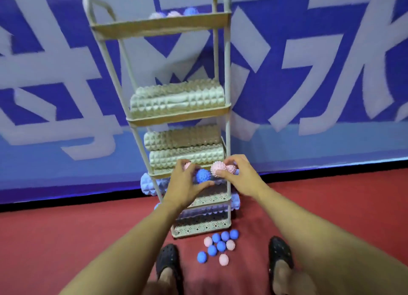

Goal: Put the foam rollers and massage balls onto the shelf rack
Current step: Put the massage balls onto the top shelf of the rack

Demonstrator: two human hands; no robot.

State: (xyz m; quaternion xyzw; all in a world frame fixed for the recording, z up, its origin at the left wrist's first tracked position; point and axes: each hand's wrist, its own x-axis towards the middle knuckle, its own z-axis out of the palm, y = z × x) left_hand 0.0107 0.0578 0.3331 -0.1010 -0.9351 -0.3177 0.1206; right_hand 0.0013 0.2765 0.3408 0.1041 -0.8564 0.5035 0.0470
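Both hands mid-air before shelf rack (pixel 227 109): left hand (pixel 186 185) cupping blue massage ball (pixel 202 175), right hand (pixel 239 175) pinching pink massage balls (pixel 220 167). Light, spiky, grippy, probably roll-prone; best cupped whole. More on floor (pixel 66 239).

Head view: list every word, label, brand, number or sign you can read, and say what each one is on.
Blue wall banner: large white characters, cropped by the frame and motion-blurred; none can be read with confidence.
Shelf rack: no label or brand visible.
Foam rollers and massage balls on the floor: no print visible.
Black shoes: no readable mark.
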